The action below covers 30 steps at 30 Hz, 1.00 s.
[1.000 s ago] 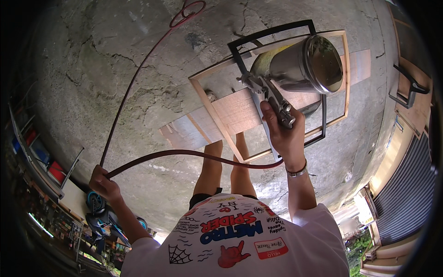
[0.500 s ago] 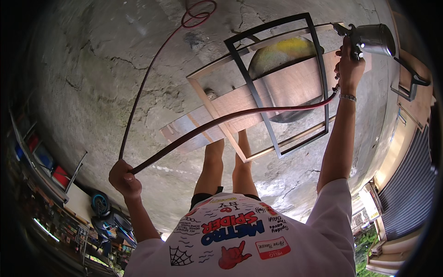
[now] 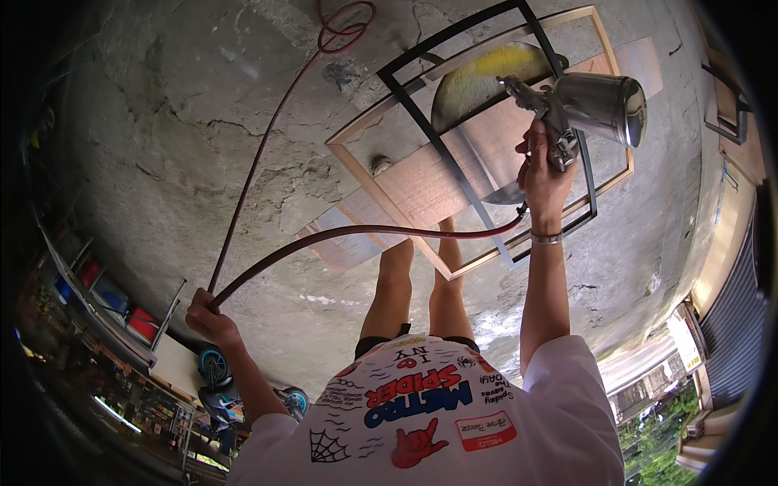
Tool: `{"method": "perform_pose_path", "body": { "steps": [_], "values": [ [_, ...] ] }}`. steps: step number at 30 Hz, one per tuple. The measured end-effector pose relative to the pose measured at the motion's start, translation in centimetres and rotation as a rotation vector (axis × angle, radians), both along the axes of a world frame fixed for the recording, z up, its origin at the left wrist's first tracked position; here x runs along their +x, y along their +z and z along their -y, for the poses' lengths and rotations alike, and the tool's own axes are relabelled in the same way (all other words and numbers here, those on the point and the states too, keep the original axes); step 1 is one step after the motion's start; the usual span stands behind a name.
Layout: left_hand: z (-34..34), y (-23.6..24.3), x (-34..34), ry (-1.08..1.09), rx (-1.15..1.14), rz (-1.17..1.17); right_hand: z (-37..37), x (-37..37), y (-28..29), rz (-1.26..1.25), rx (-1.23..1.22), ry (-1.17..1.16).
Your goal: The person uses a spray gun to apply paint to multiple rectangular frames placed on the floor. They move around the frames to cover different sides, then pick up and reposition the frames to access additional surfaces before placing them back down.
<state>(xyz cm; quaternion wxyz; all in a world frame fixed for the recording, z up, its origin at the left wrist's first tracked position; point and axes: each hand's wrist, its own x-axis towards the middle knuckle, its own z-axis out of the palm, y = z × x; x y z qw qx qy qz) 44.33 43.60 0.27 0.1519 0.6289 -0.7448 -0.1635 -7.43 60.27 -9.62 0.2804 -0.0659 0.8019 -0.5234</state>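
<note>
My right hand (image 3: 548, 182) is wrapped round the handle of a metal spray gun (image 3: 553, 121) with a silver cup (image 3: 604, 107). The gun is held over the right part of a dark frame (image 3: 454, 162) and a bare wooden frame (image 3: 369, 182), which overlap. A red air hose (image 3: 389, 230) runs from the gun's handle across to my left hand (image 3: 212, 317), whose fingers are closed round it. From there the hose goes up along the floor. Beneath the frames are a board (image 3: 421, 182) and a round, yellow-stained surface (image 3: 486, 77).
The cracked concrete floor (image 3: 186, 186) spreads all round. The hose lies in a loop (image 3: 347, 28) at the far side. Another dark frame (image 3: 724, 105) leans at the right. A bicycle or motorbike wheel (image 3: 213, 367) and cluttered shelves (image 3: 105, 389) stand at the lower left.
My right hand has brought the spray gun left and nearer, from beyond the frames' right corner to over their right part. My left hand has shifted slightly, still holding the hose.
</note>
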Motion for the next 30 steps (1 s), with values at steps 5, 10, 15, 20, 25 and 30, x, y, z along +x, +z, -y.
{"method": "perform_pose_path", "body": {
  "steps": [5,10,15,20,25,30],
  "values": [
    [1.6,1.4,0.7,0.0,-0.047,0.089,-1.7,8.5,2.2,0.116,0.022,0.395],
    [1.7,1.7,-1.2,-0.108,-0.137,0.12,-1.4,7.6,1.7,0.021,-0.027,0.429],
    [-0.4,1.5,-2.6,-0.146,0.002,0.102,1.3,-2.9,-1.9,-0.089,0.074,0.085],
    [-2.4,1.2,-7.7,-0.313,0.051,-0.027,2.7,-15.0,-1.5,-0.472,0.192,-0.145],
    [-3.1,0.2,-8.5,-0.28,0.109,-0.076,4.0,-17.8,1.9,-0.513,0.15,-0.104],
    [-1.7,-0.7,-5.3,-0.246,0.078,-0.044,4.1,-10.4,3.0,-0.311,0.204,0.138]
  ]
}}
